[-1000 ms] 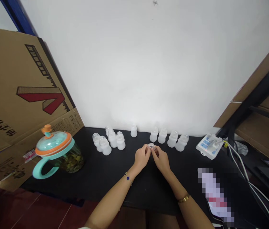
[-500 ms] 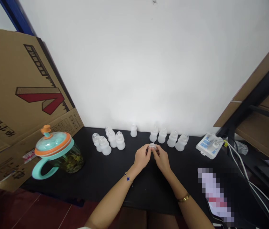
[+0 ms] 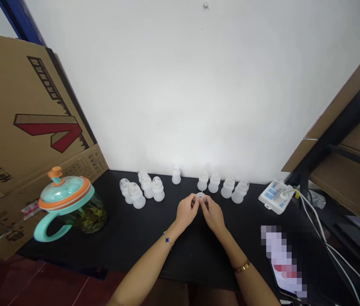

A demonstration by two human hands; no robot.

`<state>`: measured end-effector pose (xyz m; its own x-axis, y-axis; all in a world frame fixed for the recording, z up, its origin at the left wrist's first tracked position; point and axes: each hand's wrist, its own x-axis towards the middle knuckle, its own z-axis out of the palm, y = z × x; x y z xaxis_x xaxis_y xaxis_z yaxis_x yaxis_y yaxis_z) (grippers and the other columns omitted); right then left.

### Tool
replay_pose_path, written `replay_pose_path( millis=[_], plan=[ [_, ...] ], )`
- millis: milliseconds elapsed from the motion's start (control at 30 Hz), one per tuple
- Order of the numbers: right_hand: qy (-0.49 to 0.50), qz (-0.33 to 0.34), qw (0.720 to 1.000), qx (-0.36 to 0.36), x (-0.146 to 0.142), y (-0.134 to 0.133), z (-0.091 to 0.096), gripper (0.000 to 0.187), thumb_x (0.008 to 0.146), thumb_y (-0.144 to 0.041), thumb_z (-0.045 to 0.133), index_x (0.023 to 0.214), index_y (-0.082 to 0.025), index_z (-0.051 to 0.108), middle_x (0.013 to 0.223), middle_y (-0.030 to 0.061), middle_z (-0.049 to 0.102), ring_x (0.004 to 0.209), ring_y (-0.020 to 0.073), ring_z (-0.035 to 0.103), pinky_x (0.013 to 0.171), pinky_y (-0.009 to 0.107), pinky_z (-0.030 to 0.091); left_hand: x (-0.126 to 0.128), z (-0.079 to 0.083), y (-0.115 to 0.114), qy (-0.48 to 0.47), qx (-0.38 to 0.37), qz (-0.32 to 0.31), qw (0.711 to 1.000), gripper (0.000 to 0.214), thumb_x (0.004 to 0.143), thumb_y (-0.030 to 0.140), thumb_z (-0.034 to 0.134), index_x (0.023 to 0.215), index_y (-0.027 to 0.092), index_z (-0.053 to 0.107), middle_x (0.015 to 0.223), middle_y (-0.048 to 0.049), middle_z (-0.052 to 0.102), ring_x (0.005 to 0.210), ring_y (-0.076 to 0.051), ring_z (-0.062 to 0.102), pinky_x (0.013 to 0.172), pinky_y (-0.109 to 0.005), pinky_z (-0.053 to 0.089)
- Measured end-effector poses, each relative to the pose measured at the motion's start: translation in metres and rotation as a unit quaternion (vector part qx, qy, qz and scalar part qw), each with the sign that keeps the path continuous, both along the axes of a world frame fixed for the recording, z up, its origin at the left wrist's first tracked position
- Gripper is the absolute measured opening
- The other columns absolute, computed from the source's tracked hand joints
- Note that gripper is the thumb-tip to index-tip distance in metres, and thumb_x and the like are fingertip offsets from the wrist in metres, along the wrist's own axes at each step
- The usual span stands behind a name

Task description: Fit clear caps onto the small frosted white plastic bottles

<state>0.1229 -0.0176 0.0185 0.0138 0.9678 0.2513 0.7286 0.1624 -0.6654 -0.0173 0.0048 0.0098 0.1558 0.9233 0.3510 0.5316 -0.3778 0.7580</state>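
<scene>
Leaning at the far left of the view, a corrugated cardboard sheet (image 3: 23, 106) was propped against a white wall (image 3: 180, 85). In front of it, on a black desk (image 3: 141, 246), a glass mug (image 3: 71, 208) with a teal handle and a teal-and-orange lid was seen, filled with dried leaves. To its right, a cluster of five frosted white bottles (image 3: 142, 189) was set upright, and a lone frosted bottle (image 3: 176, 175) was placed further along, near the wall.

At the centre, a small round translucent piece (image 3: 200, 196) was held just above the desk, pinched between both hands and close to a row of frosted bottles (image 3: 221, 185). It was grasped by the fingers (image 3: 195, 203) of the left hand (image 3: 186, 211), which wore a thin bracelet with a blue cross charm (image 3: 167, 240), and by those of the right hand (image 3: 212, 213), which wore a gold bangle (image 3: 242, 267).

Further right, a white electrical unit (image 3: 275, 196) was placed at the end of the row, with white cables (image 3: 321, 233) trailing from it. A pixelated object (image 3: 283, 263) lay nearer the desk's front edge, too blurred to be identified.
</scene>
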Motion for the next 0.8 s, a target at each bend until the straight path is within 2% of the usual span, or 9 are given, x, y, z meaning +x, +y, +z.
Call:
replay_pose_path(
  millis=[233,433,800],
  plan=[
    [0.036,0.005,0.999,-0.011,-0.0009,-0.0017,0.0029,0.033,0.1,-0.047,0.036,0.106,-0.025,0.059,0.093,0.0038,0.072,0.08,0.0219,0.067,0.069,0.029,0.042,-0.0002,0.0018,-0.002,-0.003,0.001,0.005,1.0,0.024,0.095,0.037,0.048,0.084,0.021,0.063,0.07,0.0023,0.065,0.062,-0.014,0.058,0.063,-0.024,0.04],
    [0.056,0.009,0.998,0.0,-0.0009,-0.0024,0.0014,0.033,0.099,-0.049,0.037,0.1,-0.024,0.059,0.082,0.0019,0.07,0.072,0.0215,0.065,0.065,0.028,0.041,0.0009,0.007,-0.0034,-0.033,-0.024,0.013,0.999,0.027,0.091,0.039,0.052,0.074,0.02,0.061,0.062,0.0044,0.057,0.057,-0.012,0.053,0.059,-0.023,0.037],
    [0.093,0.024,0.995,-0.003,0.0001,-0.0017,-0.0011,0.032,0.099,-0.049,0.039,0.101,-0.025,0.061,0.086,0.0024,0.072,0.075,0.0214,0.067,0.062,0.027,0.045,0.0032,0.0077,-0.004,-0.069,-0.033,0.009,0.997,0.025,0.09,0.036,0.054,0.072,0.019,0.059,0.061,0.0049,0.056,0.055,-0.01,0.05,0.057,-0.022,0.034]
  ],
)
